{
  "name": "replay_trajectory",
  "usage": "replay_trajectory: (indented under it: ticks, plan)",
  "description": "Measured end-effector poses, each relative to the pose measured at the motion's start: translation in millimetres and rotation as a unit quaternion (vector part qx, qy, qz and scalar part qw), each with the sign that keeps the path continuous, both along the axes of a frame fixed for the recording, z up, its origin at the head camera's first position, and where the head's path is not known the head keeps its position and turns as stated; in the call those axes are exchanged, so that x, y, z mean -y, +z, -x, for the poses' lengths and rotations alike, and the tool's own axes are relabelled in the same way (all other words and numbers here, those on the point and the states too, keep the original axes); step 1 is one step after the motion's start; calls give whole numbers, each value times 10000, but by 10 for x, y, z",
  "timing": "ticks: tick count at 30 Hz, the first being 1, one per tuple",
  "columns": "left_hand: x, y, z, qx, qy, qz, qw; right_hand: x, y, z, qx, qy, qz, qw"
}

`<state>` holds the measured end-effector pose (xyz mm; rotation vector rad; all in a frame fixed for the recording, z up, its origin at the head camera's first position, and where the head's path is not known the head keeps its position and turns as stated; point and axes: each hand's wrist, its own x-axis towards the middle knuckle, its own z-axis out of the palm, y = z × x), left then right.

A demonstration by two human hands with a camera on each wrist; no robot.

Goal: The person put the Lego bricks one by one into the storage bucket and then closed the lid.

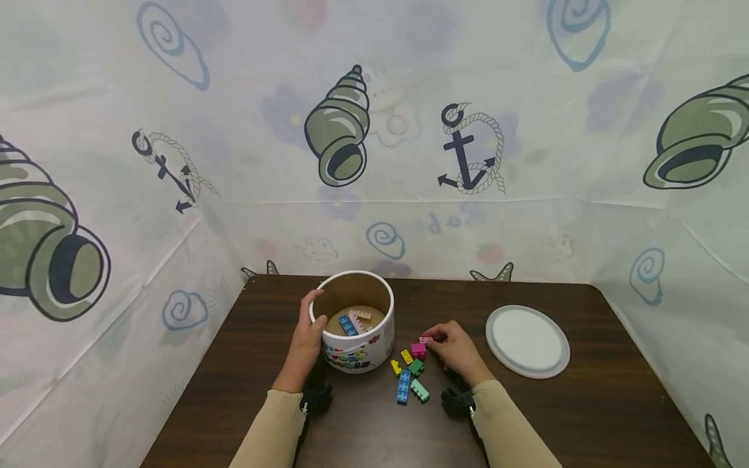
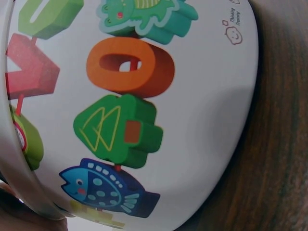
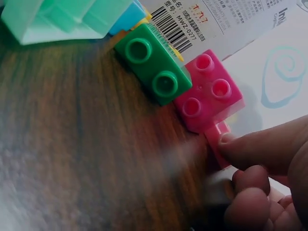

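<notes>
My left hand (image 1: 307, 341) grips the left side of a white round tub (image 1: 363, 354), its thumb over the rim. Inside the tub lie a blue brick (image 1: 348, 325) and several pale pink and cream bricks (image 1: 358, 318). At the tub's right, my right hand (image 1: 455, 351) pinches a small pink brick (image 3: 219, 144) at its end. Touching that brick is a magenta brick (image 3: 211, 91), with a green brick (image 3: 154, 65) against it. In the left wrist view, printed pictures on the tub wall fill most of the frame.
Nearer me lie two yellow bricks (image 1: 406, 356), a long blue brick (image 1: 404, 387) and a mint green brick (image 1: 419, 390). A white round lid (image 1: 528, 341) rests on the dark wooden table (image 1: 608, 390) at right. Patterned cloth (image 1: 409, 240) hangs behind and at the sides.
</notes>
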<state>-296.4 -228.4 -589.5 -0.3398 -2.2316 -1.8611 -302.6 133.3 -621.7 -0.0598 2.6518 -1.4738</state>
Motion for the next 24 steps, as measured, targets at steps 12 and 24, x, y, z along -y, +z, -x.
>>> replay_trajectory:
  ticks: [12, 24]
  plan:
    - [2, 1, 6, -7, 12, 32, 10000, 3, -23, -8, 367, -507, 1216, 9906]
    - [5, -15, 16, -41, -13, -1, 10000, -11, -29, 12, 408, -457, 1490, 9869]
